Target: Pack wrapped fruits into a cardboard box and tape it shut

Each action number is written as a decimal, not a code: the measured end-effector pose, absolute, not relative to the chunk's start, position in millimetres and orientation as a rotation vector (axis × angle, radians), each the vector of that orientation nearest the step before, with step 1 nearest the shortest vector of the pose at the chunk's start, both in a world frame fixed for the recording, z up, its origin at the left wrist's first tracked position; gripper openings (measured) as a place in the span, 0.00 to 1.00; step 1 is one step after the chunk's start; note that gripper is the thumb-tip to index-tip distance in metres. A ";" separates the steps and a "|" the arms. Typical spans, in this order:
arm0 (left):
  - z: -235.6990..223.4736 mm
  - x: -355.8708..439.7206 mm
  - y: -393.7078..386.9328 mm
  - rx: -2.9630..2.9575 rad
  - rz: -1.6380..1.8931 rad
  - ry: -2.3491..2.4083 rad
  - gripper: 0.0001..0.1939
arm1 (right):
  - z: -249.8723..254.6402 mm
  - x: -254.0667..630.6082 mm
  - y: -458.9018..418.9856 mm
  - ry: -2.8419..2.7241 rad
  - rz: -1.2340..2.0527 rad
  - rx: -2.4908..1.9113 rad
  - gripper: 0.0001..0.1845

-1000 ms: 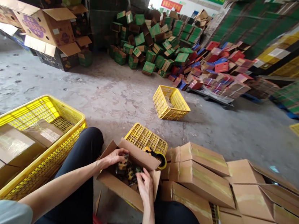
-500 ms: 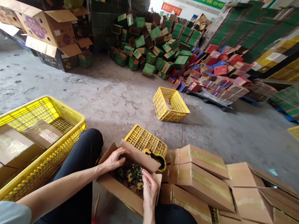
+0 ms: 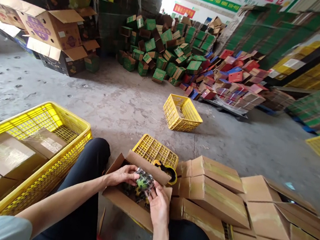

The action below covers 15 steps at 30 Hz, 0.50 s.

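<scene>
My left hand (image 3: pixel 124 174) pinches the left side of a shiny clear plastic packet (image 3: pixel 143 182) with something green and dark inside. At the packet's right edge is my right hand (image 3: pixel 159 205), thumb and fingers closed on it, palm turned up. Both hands are over an open cardboard box (image 3: pixel 128 206) between my knees, its far flap raised. Inside the box lie more wrapped pieces, dark and yellowish-green, partly hidden by the packet and hands; I cannot tell their kind. Just past the far flap rests a yellow and black tape dispenser (image 3: pixel 173 173).
Left of me, a large yellow crate (image 3: pixel 84 130) holds taped cartons. Taped brown cartons (image 3: pixel 223 199) are stacked to my right. An upturned yellow crate (image 3: pixel 156 148) stands beyond the box, another yellow crate (image 3: pixel 182 113) farther off. Heaps of green boxes (image 3: pixel 162 54) lie behind.
My left hand has lifted the plastic packet up from inside the box and moved slightly right. My right hand has turned palm up and taken hold of the packet's right edge.
</scene>
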State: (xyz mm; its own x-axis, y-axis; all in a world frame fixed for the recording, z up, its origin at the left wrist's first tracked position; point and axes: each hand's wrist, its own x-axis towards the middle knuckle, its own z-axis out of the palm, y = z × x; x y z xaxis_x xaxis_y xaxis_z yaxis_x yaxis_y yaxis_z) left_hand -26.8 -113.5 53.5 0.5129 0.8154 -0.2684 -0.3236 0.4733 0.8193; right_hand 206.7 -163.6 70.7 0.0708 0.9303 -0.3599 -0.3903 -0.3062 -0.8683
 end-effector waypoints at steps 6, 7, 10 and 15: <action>45.7 -28.1 -109.7 0.774 0.817 0.747 0.31 | 77.4 198.0 -163.9 -0.607 1.522 -1.231 0.28; 45.2 -28.2 -109.6 0.783 0.818 0.753 0.31 | 77.0 196.5 -164.3 -0.614 1.532 -1.252 0.27; 45.4 -28.3 -110.0 0.801 0.808 0.782 0.31 | 74.5 193.5 -165.8 -0.640 1.549 -1.289 0.24; 47.6 -27.9 -110.7 0.831 0.839 0.801 0.27 | 72.5 193.9 -165.9 -0.619 1.519 -1.326 0.22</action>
